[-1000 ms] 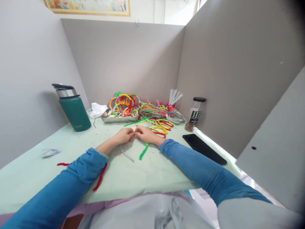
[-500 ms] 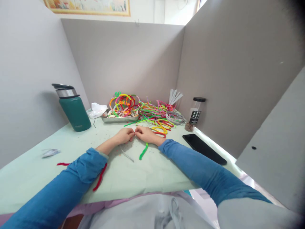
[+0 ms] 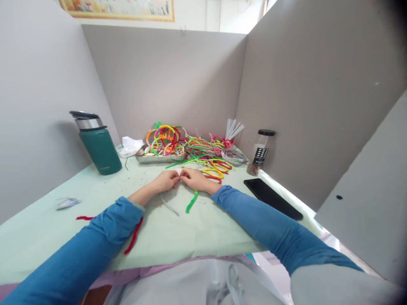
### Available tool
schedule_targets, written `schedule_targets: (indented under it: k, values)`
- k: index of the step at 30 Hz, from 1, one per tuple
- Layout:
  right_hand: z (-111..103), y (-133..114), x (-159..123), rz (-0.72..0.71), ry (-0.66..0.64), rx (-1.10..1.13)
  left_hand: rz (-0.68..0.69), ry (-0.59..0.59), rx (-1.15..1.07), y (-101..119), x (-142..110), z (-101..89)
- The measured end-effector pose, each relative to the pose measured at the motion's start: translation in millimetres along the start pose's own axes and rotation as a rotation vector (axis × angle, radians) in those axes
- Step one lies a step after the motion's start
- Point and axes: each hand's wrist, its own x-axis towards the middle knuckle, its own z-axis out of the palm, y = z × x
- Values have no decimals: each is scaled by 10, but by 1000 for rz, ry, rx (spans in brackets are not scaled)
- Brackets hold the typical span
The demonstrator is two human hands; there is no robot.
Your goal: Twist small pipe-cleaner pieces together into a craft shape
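Note:
My left hand [image 3: 165, 181] and my right hand [image 3: 195, 178] rest on the pale green table [image 3: 47, 228], fingertips pinched together where they meet. A green pipe cleaner [image 3: 191, 201] trails toward me from under my right hand. A thin white wire [image 3: 169, 206] runs back from my left hand. What the fingertips pinch is too small to make out. Beyond my hands lies a heap of coloured pipe cleaners [image 3: 206, 153].
A metal tray [image 3: 159, 158] with small pieces and coloured loops sits at the back. A green thermos [image 3: 98, 144] stands left. A dark-capped jar [image 3: 260, 152] and a black phone [image 3: 272, 198] are right. Red pipe cleaners [image 3: 133, 237] lie near my left sleeve. Grey partitions enclose the table.

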Motion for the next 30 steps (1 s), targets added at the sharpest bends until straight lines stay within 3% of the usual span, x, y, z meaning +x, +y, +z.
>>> schedule_targets:
  k: [30]
  values:
    - [-31,-48,-19,11,-12,5,-3,8,35,19,-4,-1]
